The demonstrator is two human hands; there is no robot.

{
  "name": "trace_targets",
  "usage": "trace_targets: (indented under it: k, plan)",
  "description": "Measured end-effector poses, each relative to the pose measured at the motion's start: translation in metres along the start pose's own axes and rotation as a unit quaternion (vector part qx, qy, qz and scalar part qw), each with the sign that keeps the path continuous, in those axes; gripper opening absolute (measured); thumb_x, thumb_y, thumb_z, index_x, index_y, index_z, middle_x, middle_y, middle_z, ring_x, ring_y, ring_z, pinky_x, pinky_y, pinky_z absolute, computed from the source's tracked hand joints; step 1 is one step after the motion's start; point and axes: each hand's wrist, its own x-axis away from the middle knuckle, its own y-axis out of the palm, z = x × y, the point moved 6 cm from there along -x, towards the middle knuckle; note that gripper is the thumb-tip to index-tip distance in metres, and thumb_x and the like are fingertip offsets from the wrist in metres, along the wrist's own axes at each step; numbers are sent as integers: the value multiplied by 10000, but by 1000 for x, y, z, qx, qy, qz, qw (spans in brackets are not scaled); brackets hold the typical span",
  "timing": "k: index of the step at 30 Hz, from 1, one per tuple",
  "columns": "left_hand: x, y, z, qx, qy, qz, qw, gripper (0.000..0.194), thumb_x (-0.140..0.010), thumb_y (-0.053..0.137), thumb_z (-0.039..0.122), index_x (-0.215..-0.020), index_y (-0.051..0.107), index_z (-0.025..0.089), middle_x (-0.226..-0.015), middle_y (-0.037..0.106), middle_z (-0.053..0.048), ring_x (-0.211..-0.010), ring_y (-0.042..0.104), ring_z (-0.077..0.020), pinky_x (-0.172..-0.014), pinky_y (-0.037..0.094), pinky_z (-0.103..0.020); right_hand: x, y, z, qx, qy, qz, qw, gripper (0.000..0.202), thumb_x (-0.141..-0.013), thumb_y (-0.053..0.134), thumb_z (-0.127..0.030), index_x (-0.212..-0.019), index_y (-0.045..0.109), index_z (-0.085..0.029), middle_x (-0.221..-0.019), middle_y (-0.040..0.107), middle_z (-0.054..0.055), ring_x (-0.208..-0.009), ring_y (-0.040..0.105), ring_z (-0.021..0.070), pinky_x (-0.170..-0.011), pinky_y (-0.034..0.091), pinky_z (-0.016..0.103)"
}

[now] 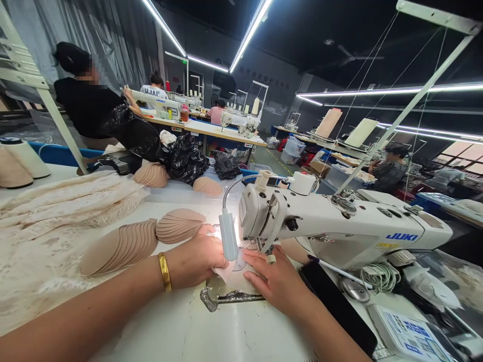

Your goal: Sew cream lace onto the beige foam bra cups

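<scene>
A white sewing machine [339, 221] stands before me, and its needle area is partly hidden by a small lamp [228, 236] on a bendy neck. My left hand [207, 254], with a gold bangle at the wrist, is closed on a pale pink fabric piece [225, 273] left of the needle. Flat on the right side of this work lies my right hand [277, 279], its fingers outstretched beside the presser foot. Fanned stacks of beige cup-shaped pads [124, 246] rest left of my left hand, near cream lace fabric [71, 201].
Right of my right hand lie a black phone [335, 306], a coiled cable [380, 275] and a white-blue box [405, 332]. Thread cones [327, 123] stand behind the machine. A co-worker in black [94, 108] sits beyond the table at left, near black plastic bags [186, 158].
</scene>
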Motion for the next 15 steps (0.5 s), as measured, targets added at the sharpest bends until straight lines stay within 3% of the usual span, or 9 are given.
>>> trace_targets:
  k: [6, 15]
  plan:
    - [0, -2, -2, 11, -4, 8, 1000, 259, -820, 588, 31, -842, 702, 262, -774, 735, 2, -857, 673, -223, -959, 428, -375, 0, -8, 5, -61, 21, 47, 997, 240, -1074, 505, -295, -1060, 716, -183, -1029, 761, 142, -978, 708, 311, -840, 621, 465]
    - [1, 2, 0, 7, -6, 24, 1000, 224, -848, 596, 55, -826, 699, 252, -767, 730, 4, -827, 661, -208, -951, 404, -366, -1, -9, 5, -101, 31, 59, 993, 224, -1077, 496, -296, -1054, 683, -175, -1075, 743, 147, -1002, 723, 307, -861, 635, 483]
